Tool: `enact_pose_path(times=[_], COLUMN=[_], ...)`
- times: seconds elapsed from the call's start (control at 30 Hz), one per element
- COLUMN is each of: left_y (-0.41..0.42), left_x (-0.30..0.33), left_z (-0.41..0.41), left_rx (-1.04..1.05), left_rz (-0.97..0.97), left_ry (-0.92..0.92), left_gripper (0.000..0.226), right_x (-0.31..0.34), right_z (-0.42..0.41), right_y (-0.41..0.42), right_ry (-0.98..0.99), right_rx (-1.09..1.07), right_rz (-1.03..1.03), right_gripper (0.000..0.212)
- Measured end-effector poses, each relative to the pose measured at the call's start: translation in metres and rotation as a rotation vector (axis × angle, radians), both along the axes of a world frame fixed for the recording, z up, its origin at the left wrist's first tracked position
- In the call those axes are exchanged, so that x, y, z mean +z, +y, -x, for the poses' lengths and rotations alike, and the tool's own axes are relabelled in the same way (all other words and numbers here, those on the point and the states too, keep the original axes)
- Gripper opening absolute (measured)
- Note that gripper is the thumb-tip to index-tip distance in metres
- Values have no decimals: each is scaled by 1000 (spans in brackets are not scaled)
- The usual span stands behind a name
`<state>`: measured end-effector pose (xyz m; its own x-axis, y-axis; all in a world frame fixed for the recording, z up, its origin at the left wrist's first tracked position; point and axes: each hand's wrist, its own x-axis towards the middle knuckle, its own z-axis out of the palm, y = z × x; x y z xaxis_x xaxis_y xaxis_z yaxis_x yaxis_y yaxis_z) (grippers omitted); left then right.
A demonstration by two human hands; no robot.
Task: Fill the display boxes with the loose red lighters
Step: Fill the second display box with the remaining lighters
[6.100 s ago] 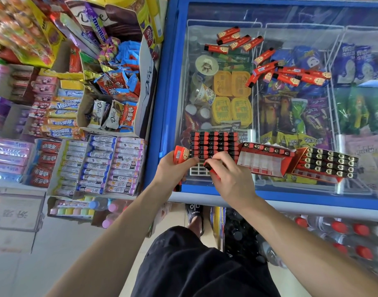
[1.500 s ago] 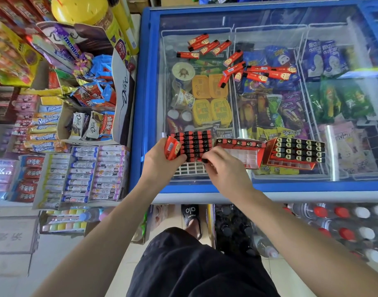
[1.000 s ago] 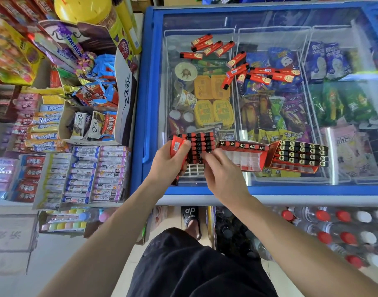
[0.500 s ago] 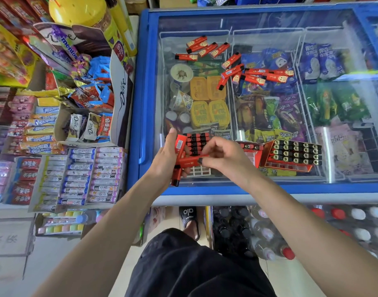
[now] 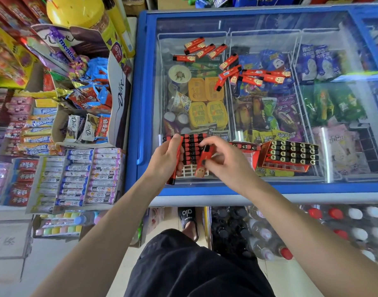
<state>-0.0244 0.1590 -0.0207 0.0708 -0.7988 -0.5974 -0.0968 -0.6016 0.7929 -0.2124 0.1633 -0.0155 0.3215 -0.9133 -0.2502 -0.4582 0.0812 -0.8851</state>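
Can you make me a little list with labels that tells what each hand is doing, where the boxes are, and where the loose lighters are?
left hand: left hand holds a few red lighters in its grip
right hand: right hand pinches one red lighter, tilted over the box
box being filled: left display box, mostly full, empty slots on the near side
other boxes: middle display box, one row filled; right display box, nearly full
loose lighters: loose lighters scattered on the freezer lid, far side
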Motion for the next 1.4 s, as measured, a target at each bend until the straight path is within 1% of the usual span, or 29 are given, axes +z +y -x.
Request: enact_pose_path(times=[0.03,0.1,0.17,0.27,0.33,0.47,0.6,0.8,1.0,1.1,1.17,1.2,1.23,1.33,1.4], left_y=[0,1,1,3,4,9,12,12,13,14,15,16,16,18,20], left_x=[-1,-2,-2,-5,-6,-2,4,5,6,4,4,5,4,1,-2], left_z=[-2,-5,-6,-7,-7,-8,-11,-16,-16,-16,-15,-15,-15,-15,-12], left_rx=[6,14,16,-35,-53,-68,-73,-133,-155,-164,-165,-167,-173,-199,-204], left_rz=[2,-2,-5,16,41,81,153,197,205,218,197,184,176,210,256], left_ry=[-17,-41,-42,-82,-112,-116,-109,-120,-121,-112,-83,-58,-38,-40,-69], left_gripper=[43,33,25,27,28,25,23,29,10,10,13,13,13,6,8], right_x=[-4,-11,-17,-29,-42,-66,-79,-79,-75,-72,-66,-61,-55,-33,-23], right_z=[4,11,13,11,10,7,6,2,-2,-1,-1,-3,-4,-8,-8], right_y=[-1,-4,-4,1,6,17,25,24,20,19,19,20,21,18,14], right_ry=[59,175,233,302,332,404,466,458,512,472,367,275,157,-246,-412], right_rx=[-23,-25,6,78,109,99,63,-1,22,-9,-89,-159,-244,-487,-518], right_rz=[66,193,291,425,478,524,568,606,682,674,581,493,362,-218,-519], right_gripper=[39,39,38,25,18,12,18,19,9,9,8,10,10,11,22])
